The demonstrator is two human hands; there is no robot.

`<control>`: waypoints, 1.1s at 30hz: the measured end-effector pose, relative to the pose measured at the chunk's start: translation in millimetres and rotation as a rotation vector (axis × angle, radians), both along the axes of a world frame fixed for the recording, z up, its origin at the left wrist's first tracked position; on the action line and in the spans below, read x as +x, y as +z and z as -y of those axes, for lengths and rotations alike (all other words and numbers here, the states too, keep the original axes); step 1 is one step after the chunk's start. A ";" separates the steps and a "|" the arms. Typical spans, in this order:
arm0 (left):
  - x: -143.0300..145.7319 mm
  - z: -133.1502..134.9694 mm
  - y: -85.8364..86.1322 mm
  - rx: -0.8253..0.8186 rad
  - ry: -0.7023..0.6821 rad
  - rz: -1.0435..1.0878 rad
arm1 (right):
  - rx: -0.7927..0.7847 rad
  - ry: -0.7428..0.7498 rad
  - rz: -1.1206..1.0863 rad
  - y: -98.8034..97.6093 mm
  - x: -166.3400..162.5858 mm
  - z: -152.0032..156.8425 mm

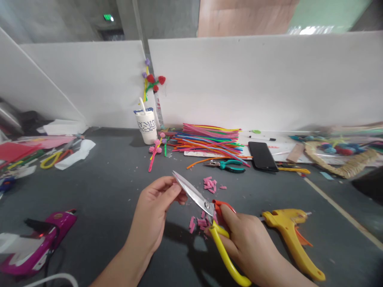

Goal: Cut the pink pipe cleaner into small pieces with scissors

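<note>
My right hand (249,243) grips the yellow and orange handles of a pair of scissors (209,215), whose steel blades point up and left. My left hand (155,207) is pinched at the blade tips, holding something small that I cannot make out. Small pink cut pieces (199,223) lie on the grey table under the scissors, and more pink bits (211,184) lie just beyond the blades.
A yellow glue gun (291,235) lies right of my right hand, a magenta glue gun (44,239) at the near left. Farther back are a stack of coloured pipe cleaners (209,141), teal pliers (229,164), a black phone (262,156), a white cup (147,125) and white partition walls.
</note>
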State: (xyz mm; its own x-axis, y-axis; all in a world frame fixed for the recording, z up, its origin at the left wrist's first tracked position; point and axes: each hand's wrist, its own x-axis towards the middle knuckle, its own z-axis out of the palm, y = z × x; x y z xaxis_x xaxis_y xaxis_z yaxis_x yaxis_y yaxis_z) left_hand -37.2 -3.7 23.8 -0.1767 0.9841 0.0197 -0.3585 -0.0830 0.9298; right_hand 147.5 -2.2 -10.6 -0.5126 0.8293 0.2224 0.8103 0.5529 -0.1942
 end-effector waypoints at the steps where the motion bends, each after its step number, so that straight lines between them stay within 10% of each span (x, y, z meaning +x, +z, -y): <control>1: -0.2 -0.2 0.0 -0.001 0.001 -0.005 | 0.005 -0.003 -0.006 0.0 0.1 -0.2; 10: 0.1 -0.3 1.0 -0.062 -0.020 -0.030 | -0.241 -0.038 -0.236 6.0 0.0 -4.2; 23: 25.9 9.8 -7.5 -0.237 -0.627 -0.143 | -0.939 -0.128 -0.950 34.0 -7.7 -5.5; 33: 12.1 -0.1 -1.9 -0.008 -0.230 -0.749 | -0.826 -0.149 -0.991 22.5 -8.1 -6.3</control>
